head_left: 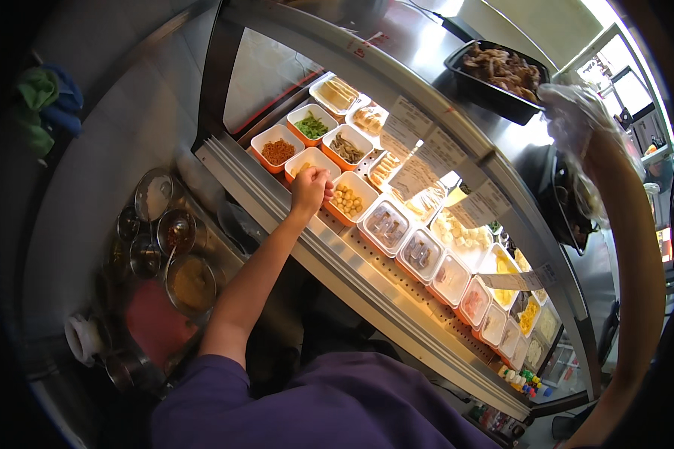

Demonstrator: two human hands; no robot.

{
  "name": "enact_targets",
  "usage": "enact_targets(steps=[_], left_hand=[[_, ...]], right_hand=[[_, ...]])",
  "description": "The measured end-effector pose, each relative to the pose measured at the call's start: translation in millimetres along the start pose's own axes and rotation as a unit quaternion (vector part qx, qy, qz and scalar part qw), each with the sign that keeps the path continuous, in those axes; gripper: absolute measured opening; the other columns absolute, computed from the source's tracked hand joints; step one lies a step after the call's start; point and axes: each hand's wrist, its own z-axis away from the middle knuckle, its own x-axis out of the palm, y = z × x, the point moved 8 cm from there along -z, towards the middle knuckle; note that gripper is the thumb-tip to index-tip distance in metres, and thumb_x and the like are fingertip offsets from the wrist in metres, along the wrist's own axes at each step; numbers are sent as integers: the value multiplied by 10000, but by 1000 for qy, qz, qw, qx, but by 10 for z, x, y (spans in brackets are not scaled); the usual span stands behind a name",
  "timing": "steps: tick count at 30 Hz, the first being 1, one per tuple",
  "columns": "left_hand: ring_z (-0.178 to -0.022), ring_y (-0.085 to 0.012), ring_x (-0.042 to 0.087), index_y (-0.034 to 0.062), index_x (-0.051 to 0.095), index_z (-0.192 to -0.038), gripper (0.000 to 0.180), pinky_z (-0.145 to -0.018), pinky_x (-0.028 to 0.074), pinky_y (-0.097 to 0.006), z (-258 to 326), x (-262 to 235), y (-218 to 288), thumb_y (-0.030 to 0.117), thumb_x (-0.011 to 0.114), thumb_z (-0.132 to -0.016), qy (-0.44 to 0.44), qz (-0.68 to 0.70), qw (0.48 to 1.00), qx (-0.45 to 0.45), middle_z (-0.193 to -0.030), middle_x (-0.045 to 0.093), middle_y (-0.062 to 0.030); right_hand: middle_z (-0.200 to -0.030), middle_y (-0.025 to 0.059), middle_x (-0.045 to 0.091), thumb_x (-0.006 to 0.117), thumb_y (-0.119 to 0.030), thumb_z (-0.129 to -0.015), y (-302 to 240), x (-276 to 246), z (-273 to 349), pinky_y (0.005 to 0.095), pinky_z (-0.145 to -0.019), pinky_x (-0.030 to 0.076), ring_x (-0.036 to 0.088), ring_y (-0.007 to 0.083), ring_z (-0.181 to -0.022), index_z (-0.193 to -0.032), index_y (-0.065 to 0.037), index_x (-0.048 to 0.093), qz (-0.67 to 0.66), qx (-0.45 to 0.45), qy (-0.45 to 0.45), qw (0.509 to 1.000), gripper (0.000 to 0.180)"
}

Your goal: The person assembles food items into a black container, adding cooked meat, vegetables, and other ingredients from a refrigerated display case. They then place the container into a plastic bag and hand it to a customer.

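Nearest the lens: purple shirt [329, 404] across the lower edge, both forearms rising from it.

Head view. Left forearm stretched up and forward over the steel rail [337, 258] of the display case. Left hand [311, 187] curled into a loose fist, knuckles up, fingertips pinched down at the near rim of a white-and-orange tub [307, 161]; whether anything is held in the pinch cannot be told. Just right of the fist, a tub of pale round pieces [347, 200]. Behind, tubs of reddish-brown shreds [278, 151], chopped greens [311, 125] and dark strips [346, 147]. Further right along the row, lidded clear boxes [386, 224].

Right arm raised high along the right edge, bent at the elbow, wrist tipped inward. Right hand [577, 120] covered in a thin clear plastic glove, fingers closed on the corner of a black tray [494, 93] of brown cooked pieces, resting on the curved glass top [427, 45] of the case.

Lower left on the desk [112, 150]: round metal bowls [176, 232] of sauces and powders, one with yellow-brown paste [192, 283].
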Motion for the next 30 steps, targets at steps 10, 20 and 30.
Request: enact_targets(steps=[10, 20, 30], left_hand=[[-1004, -387, 655, -91, 629, -1086, 373, -899, 509, -411, -3330, -797, -270, 167, 594, -820, 125, -206, 968, 64, -1031, 687, -248], [-1076, -360, 648, -75, 641, -1137, 515, -853, 540, -407, -5661, -414, -970, 343, 586, -842, 127, -203, 958, -159, -1161, 654, -250], [-1049, -291, 677, -41, 620, -1222, 713, -742, 595, -406, -5709, -336, -1185, 594, 581, -899, 151, -96, 969, -171, -1211, 654, -177]], right_hand=[[-828, 81, 705, 700, -250, -913, 396, 1327, 1779, 306, -659, 525, 655, 163, -709, -1178, -52, 669, 149, 163, -190, 957, 332], [-844, 56, 663, 651, -132, -944, 2926, 3033, 1442, 279, -578, 516, 628, 125, -654, -1191, -5, 633, 45, 209, -127, 969, 279], [-847, 41, 655, 600, -182, -981, 3011, 3092, 1326, 271, -605, 504, 604, 101, -670, -1176, -11, 638, 3, 255, -124, 959, 262]])
